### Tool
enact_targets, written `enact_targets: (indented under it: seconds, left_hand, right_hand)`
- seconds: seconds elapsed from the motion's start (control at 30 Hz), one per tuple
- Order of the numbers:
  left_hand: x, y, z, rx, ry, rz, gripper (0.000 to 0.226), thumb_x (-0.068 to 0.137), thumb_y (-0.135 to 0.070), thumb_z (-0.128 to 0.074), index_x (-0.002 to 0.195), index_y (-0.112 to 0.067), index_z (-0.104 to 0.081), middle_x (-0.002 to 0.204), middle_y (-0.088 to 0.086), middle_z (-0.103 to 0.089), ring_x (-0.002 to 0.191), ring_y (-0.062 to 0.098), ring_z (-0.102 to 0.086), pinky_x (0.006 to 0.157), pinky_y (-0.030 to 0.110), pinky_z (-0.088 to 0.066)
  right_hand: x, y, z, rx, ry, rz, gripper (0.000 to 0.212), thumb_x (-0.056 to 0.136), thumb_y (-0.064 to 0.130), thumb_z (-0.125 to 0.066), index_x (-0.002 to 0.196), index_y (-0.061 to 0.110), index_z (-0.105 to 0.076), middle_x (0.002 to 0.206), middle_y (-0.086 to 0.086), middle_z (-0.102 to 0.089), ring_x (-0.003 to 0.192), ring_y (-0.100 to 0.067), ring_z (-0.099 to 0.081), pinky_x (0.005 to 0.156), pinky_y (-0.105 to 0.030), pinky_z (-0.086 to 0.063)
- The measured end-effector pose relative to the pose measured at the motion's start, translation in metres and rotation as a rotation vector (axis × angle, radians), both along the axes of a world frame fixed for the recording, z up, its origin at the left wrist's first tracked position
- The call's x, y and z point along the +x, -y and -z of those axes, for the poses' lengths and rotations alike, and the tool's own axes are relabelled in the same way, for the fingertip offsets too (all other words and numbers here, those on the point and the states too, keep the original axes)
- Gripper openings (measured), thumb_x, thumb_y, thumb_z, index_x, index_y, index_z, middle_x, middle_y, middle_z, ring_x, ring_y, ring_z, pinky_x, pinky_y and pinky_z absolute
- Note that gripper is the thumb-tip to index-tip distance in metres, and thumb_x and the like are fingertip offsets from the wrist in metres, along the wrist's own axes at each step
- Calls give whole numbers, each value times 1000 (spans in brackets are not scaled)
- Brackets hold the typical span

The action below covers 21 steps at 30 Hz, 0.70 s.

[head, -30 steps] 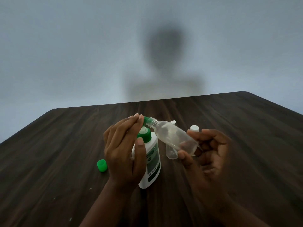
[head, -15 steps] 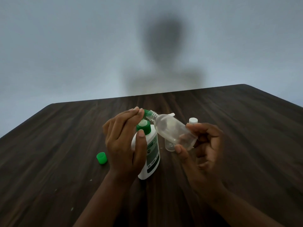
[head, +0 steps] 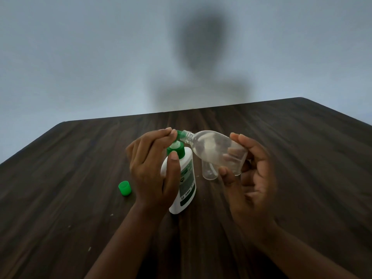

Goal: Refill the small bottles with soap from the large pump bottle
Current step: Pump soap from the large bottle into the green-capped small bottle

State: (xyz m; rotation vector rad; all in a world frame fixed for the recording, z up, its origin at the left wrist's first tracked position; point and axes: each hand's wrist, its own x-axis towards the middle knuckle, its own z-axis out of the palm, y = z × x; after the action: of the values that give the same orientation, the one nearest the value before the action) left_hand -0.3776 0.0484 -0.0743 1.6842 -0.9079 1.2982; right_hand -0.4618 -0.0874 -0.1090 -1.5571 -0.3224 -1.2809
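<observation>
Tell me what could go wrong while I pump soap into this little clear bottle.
1. The small bottle is tilted with its narrow neck at the pump spout; a slight slip could put soap on the table.
2. The right hand pinches it only near its base, so a press by the left hand might nudge it off.
3. Another clear bottle stands close by and could get knocked.

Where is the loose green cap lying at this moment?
In the head view, the green cap lies on the dark table, on the left side, just left of the left hand that presses the large pump bottle.
</observation>
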Motion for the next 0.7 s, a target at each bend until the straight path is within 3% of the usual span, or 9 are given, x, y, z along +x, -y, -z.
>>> enact_targets:
  seconds: [0.17,0.37,0.47,0.57,0.7]
  left_hand:
    - [0,-2,2,48,-7,-19,37,90,-20,-39,111,0,-64,115,2,-57,105,15,-56,93,28,-37]
    - [0,1,2,52,-48,12,40,90,-23,-40,114,0,-61,117,2,-55,108,14,-53,93,29,-40]
    - [2,1,5,64,-54,11,38,88,-22,-40,108,0,-63,113,3,-58,107,12,-53,92,28,-38]
    - [2,0,6,50,-38,1,37,87,-20,-40,105,2,-65,108,10,-64,105,13,-54,93,26,-37]
    - [3,0,7,30,4,-16,36,90,-21,-40,114,-4,-60,117,5,-58,109,13,-53,94,29,-39]
  right_hand:
    - [0,0,2,-12,-28,82,54,87,17,-64,135,33,-47,129,12,-58,112,-21,-64,81,-37,-60]
    - [0,0,2,-27,-12,129,49,84,17,-68,130,24,-50,122,13,-61,105,-12,-66,80,-21,-56]
    - [1,-2,6,16,-32,80,49,86,15,-66,129,34,-54,120,1,-63,103,-19,-67,77,-25,-58]
    - [1,-4,9,77,-62,21,50,86,20,-66,128,45,-52,119,1,-64,96,-25,-69,73,-32,-60]
    - [0,-4,5,53,-43,32,43,90,24,-63,130,36,-54,120,1,-61,90,-26,-70,69,-26,-60]
